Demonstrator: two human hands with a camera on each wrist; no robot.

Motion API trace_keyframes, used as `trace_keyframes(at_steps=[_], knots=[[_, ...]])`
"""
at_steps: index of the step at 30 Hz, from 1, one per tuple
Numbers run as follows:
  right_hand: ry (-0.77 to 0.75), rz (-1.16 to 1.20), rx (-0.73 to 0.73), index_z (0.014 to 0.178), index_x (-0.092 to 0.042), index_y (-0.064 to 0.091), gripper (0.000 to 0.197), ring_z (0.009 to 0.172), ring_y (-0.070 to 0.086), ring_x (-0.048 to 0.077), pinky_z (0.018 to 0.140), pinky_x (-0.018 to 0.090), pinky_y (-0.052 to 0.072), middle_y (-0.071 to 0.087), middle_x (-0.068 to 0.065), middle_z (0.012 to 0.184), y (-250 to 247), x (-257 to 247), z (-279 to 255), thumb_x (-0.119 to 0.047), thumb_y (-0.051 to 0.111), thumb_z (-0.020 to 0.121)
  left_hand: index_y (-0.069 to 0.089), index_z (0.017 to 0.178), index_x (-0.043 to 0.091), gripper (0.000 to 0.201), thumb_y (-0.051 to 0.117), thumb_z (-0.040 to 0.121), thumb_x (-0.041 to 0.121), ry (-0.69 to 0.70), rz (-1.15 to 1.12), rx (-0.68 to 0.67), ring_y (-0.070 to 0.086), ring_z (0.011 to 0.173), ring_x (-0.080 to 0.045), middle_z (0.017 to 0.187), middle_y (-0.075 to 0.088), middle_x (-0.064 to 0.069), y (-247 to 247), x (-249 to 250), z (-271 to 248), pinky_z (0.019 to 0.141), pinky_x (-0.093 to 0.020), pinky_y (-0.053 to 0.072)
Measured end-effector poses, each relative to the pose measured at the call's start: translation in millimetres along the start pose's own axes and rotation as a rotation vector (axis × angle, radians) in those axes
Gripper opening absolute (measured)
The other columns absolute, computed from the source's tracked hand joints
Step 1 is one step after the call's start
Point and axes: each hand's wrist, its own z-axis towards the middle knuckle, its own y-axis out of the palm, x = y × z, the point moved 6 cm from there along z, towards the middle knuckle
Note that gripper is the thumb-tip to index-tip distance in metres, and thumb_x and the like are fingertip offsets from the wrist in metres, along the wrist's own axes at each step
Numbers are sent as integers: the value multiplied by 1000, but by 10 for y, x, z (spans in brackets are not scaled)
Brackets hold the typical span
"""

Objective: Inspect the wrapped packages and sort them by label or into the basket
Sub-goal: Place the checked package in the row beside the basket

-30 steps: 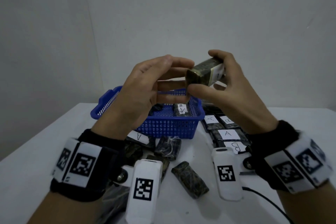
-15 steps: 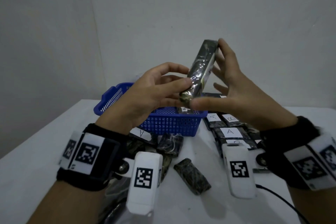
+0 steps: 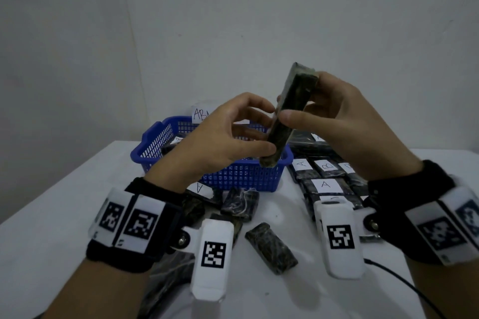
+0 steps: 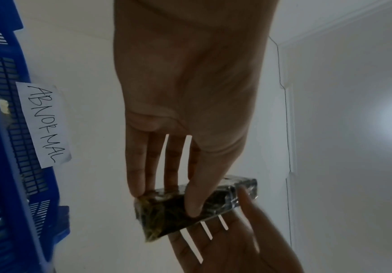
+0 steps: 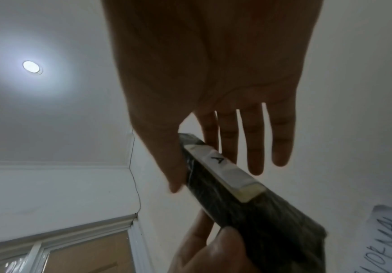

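A dark wrapped package (image 3: 294, 90) stands tilted in the air above the blue basket (image 3: 155, 137). My left hand (image 3: 264, 129) pinches its lower end between thumb and fingers. My right hand (image 3: 308, 101) holds the upper half, thumb on the near face and fingers curled over the top end. In the right wrist view the package (image 5: 260, 212) shows a white label marked A (image 5: 220, 160). The left wrist view has my left fingers (image 4: 190, 203) pressed on the package (image 4: 166, 212).
The basket carries a paper tag reading ABNORMAL (image 4: 43, 123) and holds several packages. Labelled packages A (image 3: 325, 185) and B (image 3: 326, 164) lie in rows right of it. Loose unlabelled packages (image 3: 270, 247) lie at the table's front. A black cable (image 3: 404, 285) runs at the right.
The package went from lying end-on to standing tilted, then turned so its label faces away from the head view. My right hand went from spread fingers to a grip on its upper half.
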Motion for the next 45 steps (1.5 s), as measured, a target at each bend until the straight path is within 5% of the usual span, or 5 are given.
trace_keyframes(at_steps=[12,22,26,32,45], knots=[[158,310,-361,139,-35,56,96,126,63,23,102,56,48,61,-5,141,323,73,-65,-90,60,61,58,123,28,54,80,76,16,228,61,105,61,118,-13,121,65,5,-139,112,4,96,-40,56],[34,300,-49,111,-17,56,36,75,66,4,70,25,56,67,-15,79,277,44,44,-21,55,74,65,116,24,23,49,102,34,28,31,210,71,95,-16,109,71,2,-203,-5,19,77,-32,59],[-34,168,-112,134,-30,44,71,104,72,15,81,25,58,62,0,127,269,58,-20,-23,76,71,61,120,18,65,40,84,67,-166,-172,-2,71,79,-23,94,76,-10,-73,-24,-33,68,-33,58],[-62,123,-93,146,-44,34,85,144,36,0,107,23,41,33,-20,157,216,61,-14,-52,75,72,58,123,12,49,68,83,37,-102,-276,2,72,81,-26,95,75,-9,-96,7,-43,70,-29,59],[-84,8,93,110,-16,75,25,102,72,18,97,40,55,77,2,103,92,42,37,-32,73,90,56,120,31,52,80,79,12,-22,-31,0,74,90,-11,113,70,5,-104,30,-23,75,-22,58]])
